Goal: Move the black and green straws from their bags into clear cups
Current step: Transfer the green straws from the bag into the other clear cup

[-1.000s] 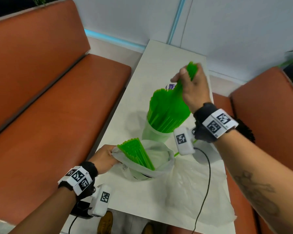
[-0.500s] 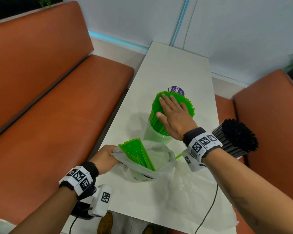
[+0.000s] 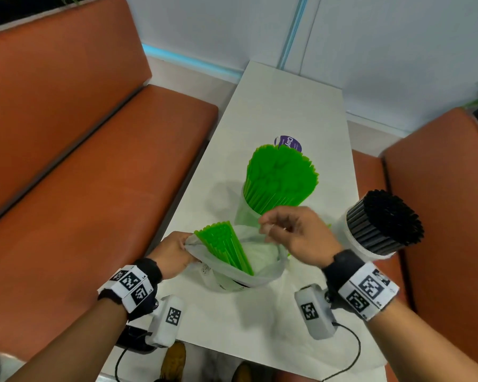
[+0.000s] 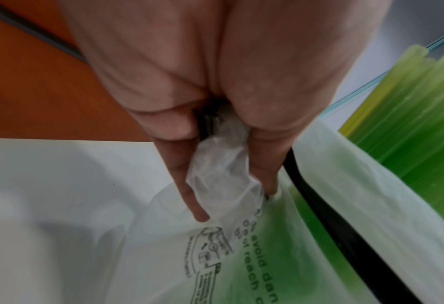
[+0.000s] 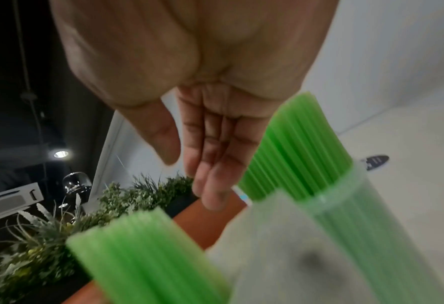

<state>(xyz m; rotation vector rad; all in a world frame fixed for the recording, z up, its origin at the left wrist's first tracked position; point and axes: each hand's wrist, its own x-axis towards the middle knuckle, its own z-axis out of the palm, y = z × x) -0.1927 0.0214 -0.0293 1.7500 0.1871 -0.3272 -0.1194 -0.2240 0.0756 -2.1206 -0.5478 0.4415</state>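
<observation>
A clear cup (image 3: 245, 213) packed with green straws (image 3: 280, 179) stands mid-table; the same straws (image 5: 301, 148) show in the right wrist view. Nearer me, a thin plastic bag (image 3: 273, 271) holds a smaller bunch of green straws (image 3: 224, 245), leaning left. My left hand (image 3: 174, 252) pinches the bag's left rim (image 4: 221, 164) between thumb and fingers. Hovering over the bag's far right rim is my right hand (image 3: 293, 232), fingers straight and empty (image 5: 208, 154). Black straws (image 3: 387, 216) fill a second clear cup (image 3: 362, 245) at the table's right edge.
A round purple label (image 3: 289, 143) lies behind the green cup. The narrow white table (image 3: 287, 106) runs to the wall. Orange benches flank it on the left (image 3: 94, 175) and right (image 3: 439, 188). Plants (image 5: 46, 236) show behind the left bench.
My right hand set a bunch of green straws into the cup, pressed flat on their tops, then drew back toward the bag, empty. The left hand kept its hold on the bag rim.
</observation>
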